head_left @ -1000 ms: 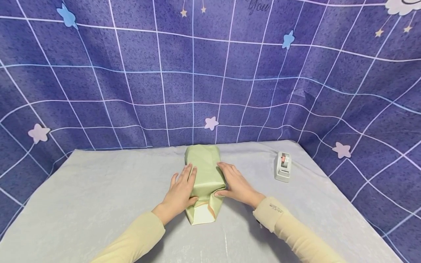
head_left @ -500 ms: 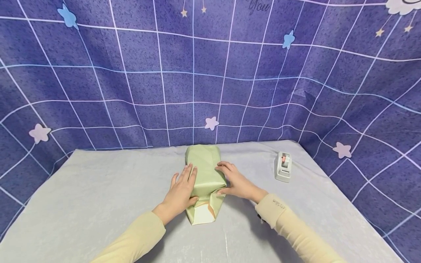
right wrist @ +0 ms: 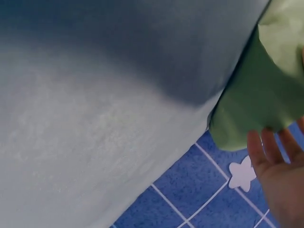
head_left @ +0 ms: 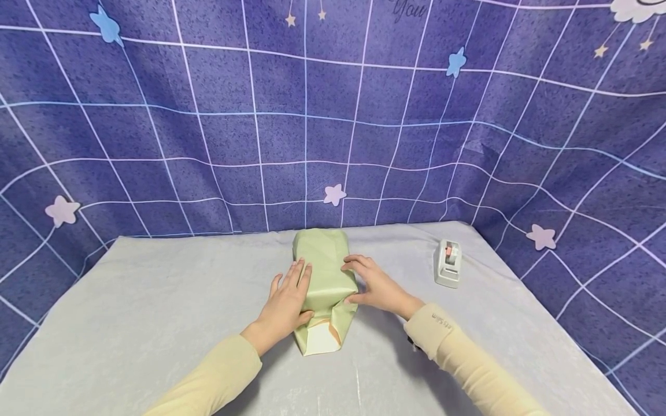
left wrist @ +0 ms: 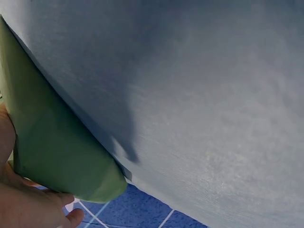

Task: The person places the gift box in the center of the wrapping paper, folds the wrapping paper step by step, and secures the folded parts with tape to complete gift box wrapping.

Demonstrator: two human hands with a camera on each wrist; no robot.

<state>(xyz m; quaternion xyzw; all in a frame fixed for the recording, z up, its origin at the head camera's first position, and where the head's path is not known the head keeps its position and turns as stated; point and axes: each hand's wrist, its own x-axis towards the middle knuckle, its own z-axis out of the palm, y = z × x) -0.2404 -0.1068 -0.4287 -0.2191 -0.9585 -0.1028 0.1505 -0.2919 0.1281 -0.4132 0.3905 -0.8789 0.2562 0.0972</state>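
Observation:
A box-shaped package (head_left: 324,260) in light green wrapping paper lies lengthwise on the table. At its near end the paper flap (head_left: 321,338) sticks out toward me, its sides folded in and a white patch with an orange edge showing. My left hand (head_left: 281,303) rests along the package's left side, fingers straight on its top edge and thumb near the flap. On the other side my right hand (head_left: 380,290) has its fingers loosely bent at the right edge, thumb by the side fold. In the right wrist view the fingers (right wrist: 256,149) lie against the green paper (right wrist: 251,104).
A pale grey tape dispenser (head_left: 447,264) stands on the table to the right of the package. Grey cloth (head_left: 182,300) covers the table. Behind and to the right hangs a blue curtain (head_left: 218,138) with a grid and stars.
My right hand has shifted slightly, its fingers bending more and its thumb drawing back to the right from the fold. The left hand and the package stay in place.

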